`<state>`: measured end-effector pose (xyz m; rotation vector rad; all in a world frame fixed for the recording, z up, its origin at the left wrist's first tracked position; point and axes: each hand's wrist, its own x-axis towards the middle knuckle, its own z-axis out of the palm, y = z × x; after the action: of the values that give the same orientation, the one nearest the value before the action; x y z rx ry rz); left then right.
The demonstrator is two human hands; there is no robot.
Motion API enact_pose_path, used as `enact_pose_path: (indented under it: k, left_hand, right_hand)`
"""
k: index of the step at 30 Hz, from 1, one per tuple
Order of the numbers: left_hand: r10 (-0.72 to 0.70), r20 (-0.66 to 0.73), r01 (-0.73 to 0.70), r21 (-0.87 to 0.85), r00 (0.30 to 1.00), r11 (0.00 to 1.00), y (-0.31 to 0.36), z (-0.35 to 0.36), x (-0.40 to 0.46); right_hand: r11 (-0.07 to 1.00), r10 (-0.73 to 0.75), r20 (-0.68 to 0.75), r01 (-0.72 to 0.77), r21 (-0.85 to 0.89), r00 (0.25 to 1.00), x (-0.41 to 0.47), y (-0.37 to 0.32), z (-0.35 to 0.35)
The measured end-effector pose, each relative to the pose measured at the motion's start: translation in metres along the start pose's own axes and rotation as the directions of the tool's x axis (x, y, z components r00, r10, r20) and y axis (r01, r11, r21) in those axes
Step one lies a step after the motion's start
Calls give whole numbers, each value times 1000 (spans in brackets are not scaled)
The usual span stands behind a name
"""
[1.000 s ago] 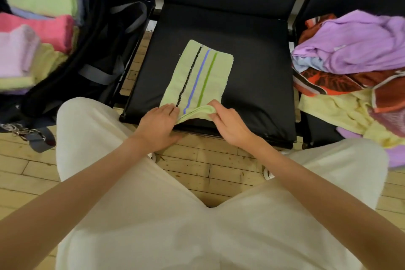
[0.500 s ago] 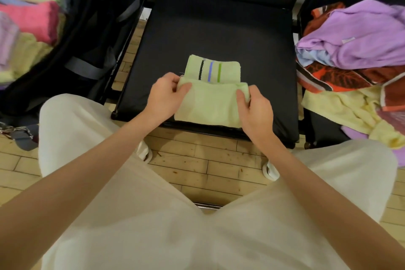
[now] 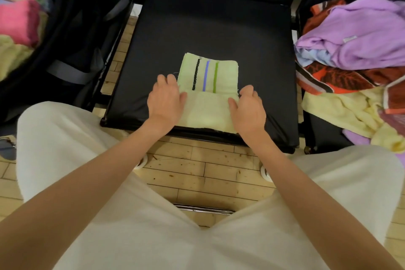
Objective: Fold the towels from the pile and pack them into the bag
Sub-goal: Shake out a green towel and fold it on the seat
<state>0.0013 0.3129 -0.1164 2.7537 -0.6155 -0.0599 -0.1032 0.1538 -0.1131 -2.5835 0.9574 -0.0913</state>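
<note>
- While the pale green towel lies folded near the front edge of the black chair seat, both hands rest on its near flap.
- The left hand presses the flap's left edge with fingers spread and fairly straight.
- The right hand sits at the right edge, thumb on the cloth, fingers bent over the side; whether they pinch it is hard to tell.
- Black, blue and green stripes show on the towel's far layer.
- The open black bag on the left holds folded towels.
- The unfolded pile lies on the right chair.
</note>
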Motion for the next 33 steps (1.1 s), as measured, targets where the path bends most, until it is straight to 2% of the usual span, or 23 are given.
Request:
enact_pose_path:
  k: [3, 5, 6, 9, 12, 14, 17, 20, 22, 24, 29, 33]
  left_hand:
    - [271, -5, -271, -49, 963, 961, -11, -15, -4]
    - [452, 109, -441, -111, 886, 891, -17, -27, -12]
    - [498, 194, -480, -135, 845, 867, -19, -31, -17]
    - [506, 393, -510, -105, 767, 854, -29, -34, -25]
    - [499, 479, -549, -42, 722, 835, -31, -37, -20]
    - [486, 477, -537, -33, 733, 843, -26, -39, -18]
    - [488, 400, -526, -17, 776, 850, -20, -36, -17]
    - [463, 312, -449, -118, 830, 886, -20, -38, -8]
    - [415, 274, -349, -259, 867, 900, -19, -43, 2]
    - [363, 246, -252, -387, 899, 887, -17, -47, 12]
    - [76, 219, 83, -634, 973, 769, -4, -41, 44]
    - [-158, 333, 356, -701, 930, 618, 9, -27, 76]
  right_hand:
    - [960, -277, -32, 278, 28, 960, -4, 4, -11]
    - [906, -424, 79, 422, 36, 902, -11, 5, -20]
    - [891, -452, 172, 454, 35, 875, -15, 6, -24]
    - [870, -444, 380, 492, -32, 811, -20, 10, -31]
    - [854, -438, 425, 515, -79, 792, -18, 11, -34]
    - [854, -426, 436, 512, -96, 793, -16, 9, -35]
    - [885, -380, 421, 456, -93, 824, -11, 7, -34]
    - [942, -322, 322, 335, 14, 890, -2, 7, -35]
    - [967, -219, 283, 170, 187, 934, 5, 7, -38]
    - [938, -120, 243, 30, 345, 963, 12, 6, -41]
    - [773, 81, 114, -134, 619, 990, 39, -2, -36]
    - [687, 234, 140, -266, 676, 962, 73, -7, -19]
